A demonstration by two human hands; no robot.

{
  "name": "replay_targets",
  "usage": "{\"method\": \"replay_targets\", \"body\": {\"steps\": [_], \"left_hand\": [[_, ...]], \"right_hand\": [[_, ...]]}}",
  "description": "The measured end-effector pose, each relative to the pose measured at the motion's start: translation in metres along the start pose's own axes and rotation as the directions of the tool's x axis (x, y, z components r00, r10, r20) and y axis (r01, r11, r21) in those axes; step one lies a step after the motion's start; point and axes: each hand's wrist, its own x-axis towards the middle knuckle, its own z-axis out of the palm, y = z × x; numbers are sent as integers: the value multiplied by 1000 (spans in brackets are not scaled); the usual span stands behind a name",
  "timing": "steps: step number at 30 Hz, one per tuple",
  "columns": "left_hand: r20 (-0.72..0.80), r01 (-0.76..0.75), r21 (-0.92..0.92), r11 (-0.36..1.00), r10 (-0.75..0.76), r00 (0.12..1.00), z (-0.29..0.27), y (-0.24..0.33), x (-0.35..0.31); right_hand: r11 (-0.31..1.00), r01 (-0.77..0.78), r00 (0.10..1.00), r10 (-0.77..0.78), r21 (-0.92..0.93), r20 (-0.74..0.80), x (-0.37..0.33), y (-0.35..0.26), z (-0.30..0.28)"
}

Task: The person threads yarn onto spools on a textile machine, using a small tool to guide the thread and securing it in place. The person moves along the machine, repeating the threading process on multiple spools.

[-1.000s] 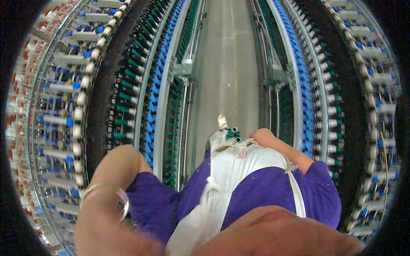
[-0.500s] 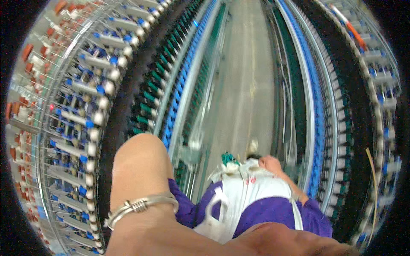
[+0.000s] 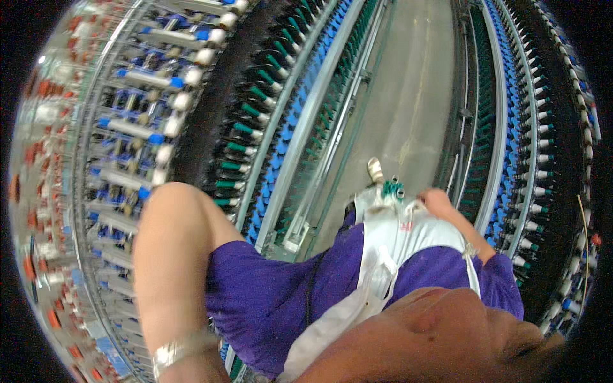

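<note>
My bent left arm (image 3: pixel 169 249) rises at the left with its elbow out and a metal bangle (image 3: pixel 182 354) at the lower edge. The left hand is outside the picture. Low in front of my body, my right hand (image 3: pixel 437 203) is closed at the edge of the white apron (image 3: pixel 418 233), seemingly gripping its cloth; the fingertips are hidden. Several green tubes (image 3: pixel 392 189) stick out of the apron front, just left of that hand. A purple sleeve (image 3: pixel 262 287) covers my upper left arm.
Spinning machines line both sides of a narrow grey aisle (image 3: pixel 408 96). Rows of green bobbins (image 3: pixel 246 127) and blue parts (image 3: pixel 281 137) run along the left machine, with white rollers (image 3: pixel 174 126) above. Similar bobbins (image 3: pixel 536 191) stand at the right. My shoe (image 3: pixel 375 169) shows ahead.
My view has swung, so the aisle and apron lie further right. The left arm's bangle sits lower in the picture, and more of the purple sleeve shows. My right hand stays at the apron.
</note>
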Motion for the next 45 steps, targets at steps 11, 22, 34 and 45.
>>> {"method": "replay_targets", "body": {"steps": [11, 22, 34, 45], "left_hand": [[129, 201, 6, 979, -200, 971, -134, -324, -22], [-52, 366, 191, 911, -363, 930, -192, -533, 5], [-383, 218, 663, 716, 75, 921, -219, -505, -4], [-750, 681, 473, -558, 151, 644, -399, -485, -135]], "right_hand": [[978, -123, 992, 115, 166, 55, 223, 117, -222], [845, 535, 828, -520, -17, 208, 495, 203, -392], [3, 996, 44, -898, 94, -437, 691, -191, -635], [183, 679, 105, -983, -711, -154, 835, -431, -629]]}}
